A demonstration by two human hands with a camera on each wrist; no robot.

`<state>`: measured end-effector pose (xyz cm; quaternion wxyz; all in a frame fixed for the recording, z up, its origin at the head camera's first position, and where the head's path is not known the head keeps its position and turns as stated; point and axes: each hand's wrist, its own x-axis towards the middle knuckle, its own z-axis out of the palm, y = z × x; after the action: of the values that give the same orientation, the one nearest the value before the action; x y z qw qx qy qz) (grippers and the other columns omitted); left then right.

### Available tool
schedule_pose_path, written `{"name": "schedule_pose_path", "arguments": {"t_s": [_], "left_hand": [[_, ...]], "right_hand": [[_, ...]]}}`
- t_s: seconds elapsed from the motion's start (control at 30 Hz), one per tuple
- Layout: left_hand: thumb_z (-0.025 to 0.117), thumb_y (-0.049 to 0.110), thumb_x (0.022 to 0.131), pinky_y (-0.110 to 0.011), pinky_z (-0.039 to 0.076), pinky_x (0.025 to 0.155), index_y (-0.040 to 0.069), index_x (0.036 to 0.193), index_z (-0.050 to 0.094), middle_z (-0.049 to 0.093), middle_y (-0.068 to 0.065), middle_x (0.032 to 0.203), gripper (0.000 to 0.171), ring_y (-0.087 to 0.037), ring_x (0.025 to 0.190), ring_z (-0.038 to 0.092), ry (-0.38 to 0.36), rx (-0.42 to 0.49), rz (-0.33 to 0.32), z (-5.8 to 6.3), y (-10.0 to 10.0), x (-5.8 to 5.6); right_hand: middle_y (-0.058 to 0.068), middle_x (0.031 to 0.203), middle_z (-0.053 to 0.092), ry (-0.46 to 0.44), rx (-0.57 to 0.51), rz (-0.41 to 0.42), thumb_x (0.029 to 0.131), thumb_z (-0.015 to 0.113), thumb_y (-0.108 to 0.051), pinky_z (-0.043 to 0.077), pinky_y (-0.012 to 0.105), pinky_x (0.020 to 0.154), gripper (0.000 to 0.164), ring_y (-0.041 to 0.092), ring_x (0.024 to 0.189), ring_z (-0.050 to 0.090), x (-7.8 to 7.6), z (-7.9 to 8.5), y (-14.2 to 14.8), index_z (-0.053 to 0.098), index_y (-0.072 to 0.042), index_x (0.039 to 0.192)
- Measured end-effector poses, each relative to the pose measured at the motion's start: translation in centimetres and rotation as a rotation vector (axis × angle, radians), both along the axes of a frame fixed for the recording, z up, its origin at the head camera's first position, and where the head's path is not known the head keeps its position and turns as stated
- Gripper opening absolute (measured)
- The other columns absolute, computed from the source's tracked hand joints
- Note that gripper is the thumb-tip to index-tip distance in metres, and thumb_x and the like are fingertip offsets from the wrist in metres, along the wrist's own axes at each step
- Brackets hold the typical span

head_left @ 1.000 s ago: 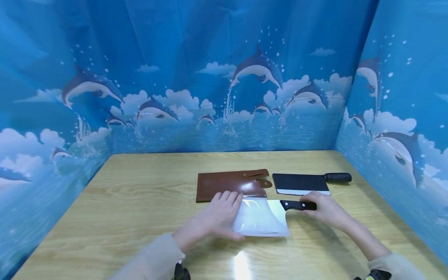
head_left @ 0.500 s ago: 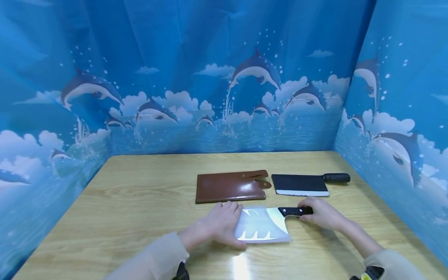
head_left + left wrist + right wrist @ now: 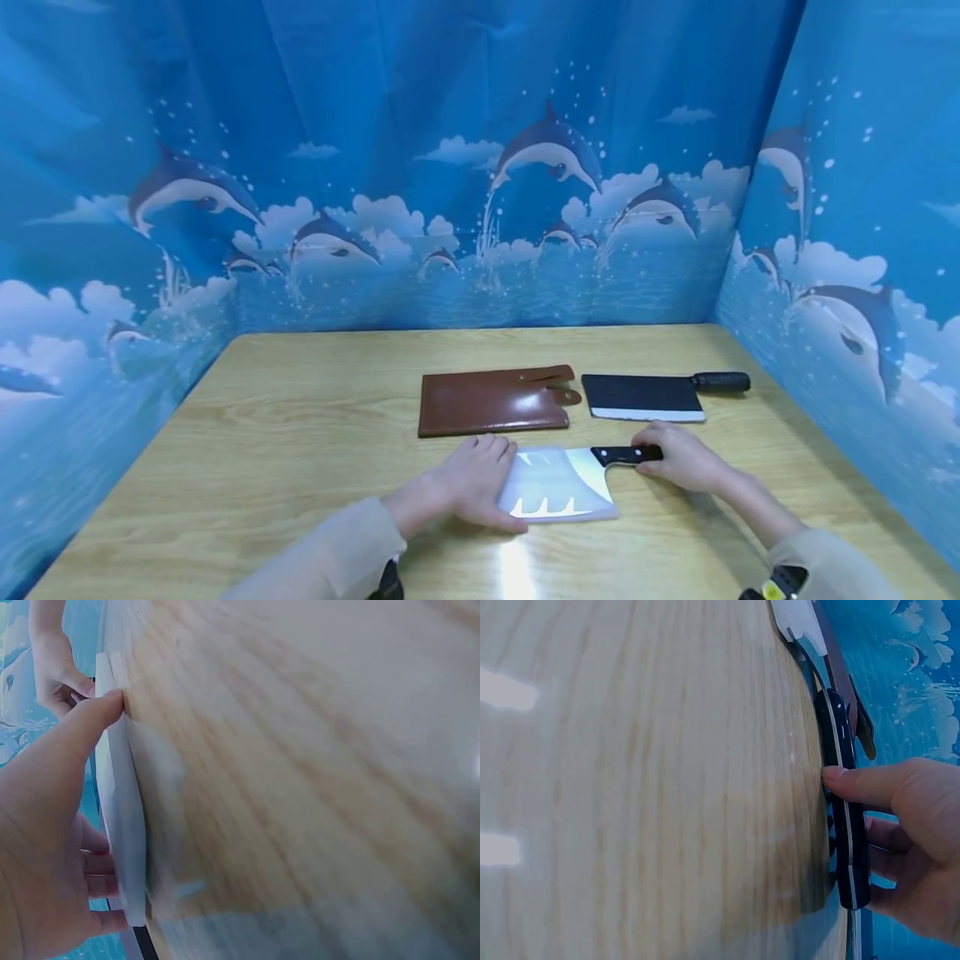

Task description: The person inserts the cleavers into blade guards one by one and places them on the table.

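Left to right: a light sleeve [image 3: 330,550] leads to the person's left hand [image 3: 476,483], whose thumb at the near edge and fingers at the far edge grip the left end of a knife's broad, shiny blade [image 3: 562,496]. Behind this hand a brown case [image 3: 487,402] lies on the wooden table [image 3: 300,400], its two straps pointing right. The knife [image 3: 588,479] is held level at the front of the table, between the two hands; whether it touches the wood cannot be told. At its right, the right hand [image 3: 678,457] pinches the black handle [image 3: 622,454] between thumb and fingers. Just behind this hand lies a black cleaver [image 3: 641,394], its handle rightward.
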<state>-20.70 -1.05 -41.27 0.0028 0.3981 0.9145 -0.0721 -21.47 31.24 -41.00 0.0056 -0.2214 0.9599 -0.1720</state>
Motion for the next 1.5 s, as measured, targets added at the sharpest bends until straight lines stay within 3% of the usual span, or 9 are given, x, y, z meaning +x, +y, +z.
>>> {"name": "schedule_pose_path", "arguments": {"t_s": [0.27,0.47,0.67,0.9,1.07,1.13,1.27,1.5], "left_hand": [[0.04,0.081,0.073,-0.039,0.038,0.097,0.002,0.139,0.036,0.044,-0.01,0.134,0.104,-0.021,0.119,0.042,-0.013,0.003,0.012,-0.4,-0.2,-0.1],[0.035,0.082,0.073,-0.044,0.035,0.099,0.004,0.142,0.032,0.041,-0.01,0.137,0.104,-0.023,0.123,0.04,-0.017,-0.005,0.018,-0.3,-0.5,-0.2],[0.039,0.079,0.076,-0.045,0.035,0.098,0.008,0.141,0.037,0.045,-0.009,0.134,0.096,-0.023,0.121,0.042,0.011,0.112,0.003,-0.6,-1.9,-0.7],[0.047,0.069,0.081,-0.051,0.024,0.105,0.007,0.142,0.035,0.042,-0.011,0.14,0.088,-0.028,0.128,0.036,-0.012,0.24,0.125,0.9,-4.9,-3.0],[0.051,0.065,0.081,-0.053,0.021,0.106,0.008,0.142,0.038,0.043,-0.011,0.139,0.084,-0.029,0.128,0.036,-0.004,0.256,0.215,1.9,-6.3,-5.1],[0.054,0.064,0.08,-0.053,0.02,0.106,0.008,0.142,0.037,0.043,-0.012,0.139,0.085,-0.031,0.128,0.036,-0.01,0.261,0.252,2.3,-6.7,-5.9],[0.055,0.067,0.078,-0.052,0.017,0.108,0.01,0.145,0.032,0.036,-0.015,0.143,0.091,-0.033,0.132,0.029,-0.051,0.236,0.301,2.5,-7.0,-7.4],[0.058,0.07,0.073,-0.052,0.011,0.109,0.011,0.148,0.023,0.022,-0.019,0.149,0.102,-0.036,0.136,0.018,-0.16,0.246,0.323,2.3,-6.8,-9.3]], "right_hand": [[0.006,0.095,0.06,0.014,0.005,-0.013,0.077,0.073,-0.013,0.047,0.045,0.079,0.028,0.025,0.088,0.058,-0.1,-0.3,-0.3,0.067,0.0,0.101],[0.006,0.098,0.06,0.057,0.012,0.033,0.077,0.073,-0.017,0.047,0.045,0.079,0.03,0.025,0.09,0.058,-0.5,-0.4,0.1,0.067,-0.002,0.102],[0.004,0.102,0.06,0.02,-0.079,0.023,0.083,0.068,-0.033,0.047,0.044,0.08,0.04,0.025,0.093,0.057,-0.5,-0.2,1.8,0.064,-0.002,0.109],[0.018,0.106,0.06,0.081,-0.218,-0.069,0.087,0.064,-0.016,0.048,0.049,0.078,0.034,0.036,0.096,0.057,-1.0,0.3,5.1,0.06,0.006,0.112],[0.023,0.103,0.061,0.194,-0.237,-0.137,0.086,0.064,-0.009,0.049,0.042,0.072,0.03,0.036,0.091,0.057,-1.6,1.0,7.0,0.06,0.01,0.109],[0.025,0.103,0.061,0.228,-0.229,-0.186,0.087,0.063,-0.009,0.049,0.044,0.072,0.03,0.039,0.091,0.057,-2.1,1.4,7.6,0.059,0.01,0.11],[0.031,0.108,0.057,0.233,-0.188,-0.265,0.088,0.062,-0.01,0.043,0.055,0.079,0.036,0.046,0.097,0.053,-3.2,2.1,9.0,0.055,0.012,0.115],[0.039,0.12,0.043,0.132,-0.142,-0.315,0.089,0.061,-0.018,0.032,0.063,0.087,0.051,0.055,0.109,0.039,-5.0,2.1,11.1,0.046,0.016,0.123]]}}
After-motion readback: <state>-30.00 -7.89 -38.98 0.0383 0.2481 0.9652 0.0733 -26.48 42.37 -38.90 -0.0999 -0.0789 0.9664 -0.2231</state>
